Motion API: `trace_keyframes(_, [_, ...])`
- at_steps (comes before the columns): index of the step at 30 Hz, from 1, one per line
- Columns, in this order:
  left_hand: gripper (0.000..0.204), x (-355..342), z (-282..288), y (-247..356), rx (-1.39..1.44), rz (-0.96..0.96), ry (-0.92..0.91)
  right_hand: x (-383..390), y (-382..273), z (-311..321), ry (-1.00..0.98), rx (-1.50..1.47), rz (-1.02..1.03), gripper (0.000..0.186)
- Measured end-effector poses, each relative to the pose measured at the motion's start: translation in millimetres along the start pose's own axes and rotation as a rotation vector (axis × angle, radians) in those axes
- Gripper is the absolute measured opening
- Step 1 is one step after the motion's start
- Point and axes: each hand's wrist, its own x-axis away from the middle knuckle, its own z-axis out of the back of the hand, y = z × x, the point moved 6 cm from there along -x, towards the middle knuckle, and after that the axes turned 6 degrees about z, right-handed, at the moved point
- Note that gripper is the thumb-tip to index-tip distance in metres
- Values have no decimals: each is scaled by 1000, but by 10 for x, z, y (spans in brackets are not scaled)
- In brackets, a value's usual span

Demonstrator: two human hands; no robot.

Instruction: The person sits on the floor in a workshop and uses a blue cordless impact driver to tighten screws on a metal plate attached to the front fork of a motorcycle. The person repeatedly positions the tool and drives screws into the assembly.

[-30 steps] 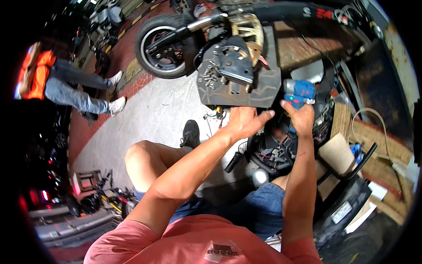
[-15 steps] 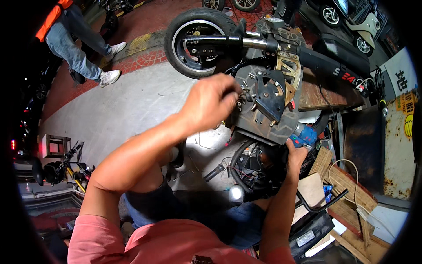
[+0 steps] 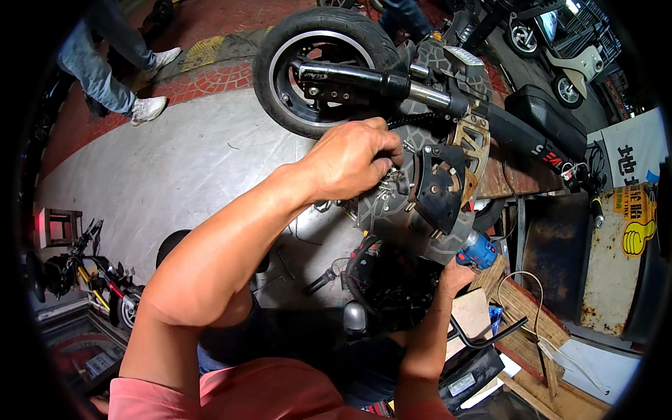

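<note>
Picking through screws (image 3: 384, 199) seems the step in hand, calling for a fine pinch: they lie beside the left hand's (image 3: 353, 159) narrowly curled fingers, any hold unclear, left of the bracket (image 3: 438, 190), while the right hand (image 3: 458, 277) grasps the drill (image 3: 479, 250).

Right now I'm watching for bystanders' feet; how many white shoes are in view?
2: the nearer white shoe at upper left, the farther one above and right of it. More may be hidden.

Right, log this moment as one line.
left hand: at loose screws, hold unclear | right hand: holding blue power drill | black bracket: beside loose screws
</note>
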Motion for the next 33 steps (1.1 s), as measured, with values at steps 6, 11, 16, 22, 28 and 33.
trace_keyframes(6, [17, -49, -101, 7, -20, -2, -16, -41, 218, -111, -233, -329, -337, 58])
trace_keyframes(11, [16, -159, -216, 31, -103, 60, -34, 114, 675, -18, -104, -767, -1040, 50])
trace_keyframes(16, [14, -188, -256, -22, -46, 144, -4, 129, 777, 204, 24, -710, -1077, 40])
trace_keyframes(22, [8, -218, -264, -125, 179, 186, 53, 173, 892, 90, -15, -793, -1048, 36])
trace_keyframes(28, [7, -111, 46, 168, 598, 337, 194, 87, 602, 66, -57, -732, -849, 28])
trace_keyframes(33, [11, 388, -306, 842, 864, 337, -61, 30, 371, 178, -114, -716, -616, 18])
